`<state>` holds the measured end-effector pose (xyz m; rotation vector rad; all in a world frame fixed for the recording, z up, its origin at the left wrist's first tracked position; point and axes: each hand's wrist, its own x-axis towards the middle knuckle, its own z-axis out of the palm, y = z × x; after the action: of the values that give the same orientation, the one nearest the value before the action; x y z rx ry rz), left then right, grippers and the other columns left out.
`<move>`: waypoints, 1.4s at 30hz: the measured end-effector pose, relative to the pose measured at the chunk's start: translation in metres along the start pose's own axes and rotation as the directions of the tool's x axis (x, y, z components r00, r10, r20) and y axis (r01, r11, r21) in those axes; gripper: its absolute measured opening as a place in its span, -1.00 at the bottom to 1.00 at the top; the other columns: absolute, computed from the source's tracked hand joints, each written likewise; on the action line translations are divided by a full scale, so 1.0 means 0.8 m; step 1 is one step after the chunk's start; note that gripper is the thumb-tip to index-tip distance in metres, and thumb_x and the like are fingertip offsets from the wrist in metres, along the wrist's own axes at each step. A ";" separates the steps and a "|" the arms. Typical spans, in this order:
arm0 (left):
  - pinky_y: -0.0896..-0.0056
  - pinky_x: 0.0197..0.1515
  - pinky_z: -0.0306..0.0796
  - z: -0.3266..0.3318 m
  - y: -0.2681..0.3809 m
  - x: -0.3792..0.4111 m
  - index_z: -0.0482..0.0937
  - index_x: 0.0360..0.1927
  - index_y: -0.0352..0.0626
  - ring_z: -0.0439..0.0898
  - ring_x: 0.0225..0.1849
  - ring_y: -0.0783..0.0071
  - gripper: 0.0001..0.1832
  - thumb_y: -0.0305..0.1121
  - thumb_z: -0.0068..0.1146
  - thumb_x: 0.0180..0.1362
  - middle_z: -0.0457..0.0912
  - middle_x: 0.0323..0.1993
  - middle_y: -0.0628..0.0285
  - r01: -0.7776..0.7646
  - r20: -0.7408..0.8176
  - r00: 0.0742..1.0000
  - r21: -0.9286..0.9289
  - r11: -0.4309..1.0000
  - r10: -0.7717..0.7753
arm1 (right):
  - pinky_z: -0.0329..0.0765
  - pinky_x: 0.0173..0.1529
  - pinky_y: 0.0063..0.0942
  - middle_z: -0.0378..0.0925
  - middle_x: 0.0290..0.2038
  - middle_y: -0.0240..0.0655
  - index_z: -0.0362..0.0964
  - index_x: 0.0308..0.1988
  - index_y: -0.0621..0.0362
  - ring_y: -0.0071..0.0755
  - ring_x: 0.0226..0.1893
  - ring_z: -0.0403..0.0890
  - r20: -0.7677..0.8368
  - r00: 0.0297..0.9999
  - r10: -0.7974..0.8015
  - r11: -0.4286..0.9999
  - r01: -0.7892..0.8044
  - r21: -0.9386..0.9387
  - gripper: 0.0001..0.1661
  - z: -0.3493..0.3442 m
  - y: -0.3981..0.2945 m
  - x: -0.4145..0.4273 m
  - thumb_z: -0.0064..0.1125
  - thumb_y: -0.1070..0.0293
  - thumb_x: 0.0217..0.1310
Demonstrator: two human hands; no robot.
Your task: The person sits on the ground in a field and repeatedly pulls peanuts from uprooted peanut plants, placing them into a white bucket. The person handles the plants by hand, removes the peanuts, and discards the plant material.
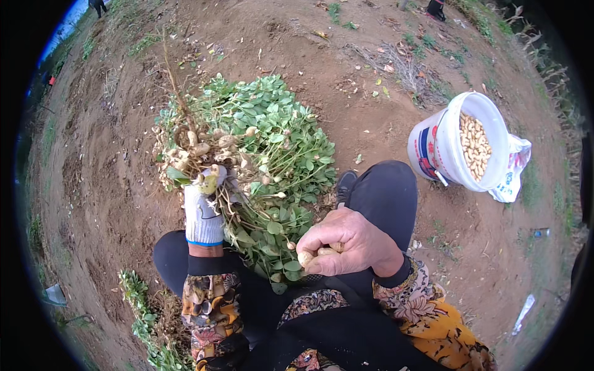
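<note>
My left hand (204,215), in a white knit glove with a blue cuff edge, grips an uprooted peanut plant (185,113) by its stems. Its roots and clustered pods face away from me, while its leafy stems hang back towards my lap. My bare right hand (350,243) is closed around several loose peanut pods (327,251), some showing between thumb and fingers. Beyond both hands lies a heap of green peanut plants (278,125) on the soil, with pods among the roots at its left side.
A white plastic bucket (424,146) with printing leans at my right, holding picked peanuts (474,146). A printed plastic bag (510,171) lies beside it. More peanut plants (151,320) are at my lower left. Dry stalks (403,69) lie ahead on the bare soil.
</note>
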<state>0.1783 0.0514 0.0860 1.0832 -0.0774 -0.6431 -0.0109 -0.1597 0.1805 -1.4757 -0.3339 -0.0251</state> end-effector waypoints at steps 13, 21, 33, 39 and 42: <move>0.23 -0.19 0.64 0.007 -0.026 -0.010 0.54 -0.17 -0.36 0.68 -0.28 0.19 -0.76 -0.37 -0.01 0.27 0.63 -0.27 0.01 0.076 -0.073 0.993 -0.210 0.975 -0.093 | 0.51 -0.22 -0.65 0.60 -0.22 -0.18 0.45 0.03 0.38 -0.50 -0.25 0.61 -0.608 0.565 -0.558 -0.296 -0.820 -0.490 -0.58 -0.374 -0.047 -0.324 0.01 0.27 0.34; -0.08 -0.24 0.54 0.024 -0.019 -0.023 0.50 -0.11 -0.37 0.61 -0.33 -0.01 -0.58 -0.17 0.03 0.14 0.60 -0.25 -0.09 0.115 0.018 0.993 -0.260 0.959 -0.114 | 0.55 -0.29 -0.62 0.53 -0.06 -0.26 0.36 0.07 0.33 -0.56 -0.32 0.61 -0.585 0.792 0.178 0.958 -0.275 -0.081 -0.64 -0.025 0.033 -0.045 0.07 0.44 0.32; 0.53 -0.27 0.50 0.066 -0.004 -0.051 0.59 -0.17 -0.32 0.62 -0.32 0.53 -0.77 -0.46 0.24 0.10 0.66 -0.31 0.26 -0.021 -0.064 0.998 0.095 0.995 0.027 | 0.45 -0.51 -0.46 0.50 -0.58 -0.30 0.49 -0.28 0.32 -0.46 -0.67 0.49 -0.529 0.696 0.486 0.846 -0.526 0.085 -0.74 0.035 0.077 0.017 0.04 0.31 0.32; 0.53 -0.27 0.50 0.039 0.020 -0.050 0.58 -0.13 -0.33 0.61 -0.34 0.57 -0.71 -0.44 0.27 0.08 0.66 -0.27 0.21 -0.112 -0.133 0.985 0.003 0.994 0.112 | 0.37 -0.63 -0.66 0.47 -0.57 -0.37 0.46 -0.35 0.31 -0.58 -0.67 0.48 -0.729 0.486 0.482 0.836 -0.505 0.216 -0.69 -0.004 0.171 -0.016 -0.09 0.30 0.33; 0.49 -0.24 0.46 0.054 0.024 -0.048 0.48 -0.07 -0.32 0.57 -0.27 0.53 -0.56 -0.34 0.37 0.03 0.62 -0.24 0.24 -0.120 -0.171 0.968 0.332 0.936 0.184 | 0.33 -0.66 -0.72 0.49 -0.43 -0.33 0.39 -0.23 0.25 -0.64 -0.59 0.47 -0.718 0.567 0.404 0.911 -0.183 0.368 -0.79 0.007 0.114 0.001 -0.18 0.40 0.33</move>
<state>0.1401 0.0427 0.1327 1.4359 -0.0934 -0.3845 0.0083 -0.1444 0.0927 -1.1075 0.6322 -0.3430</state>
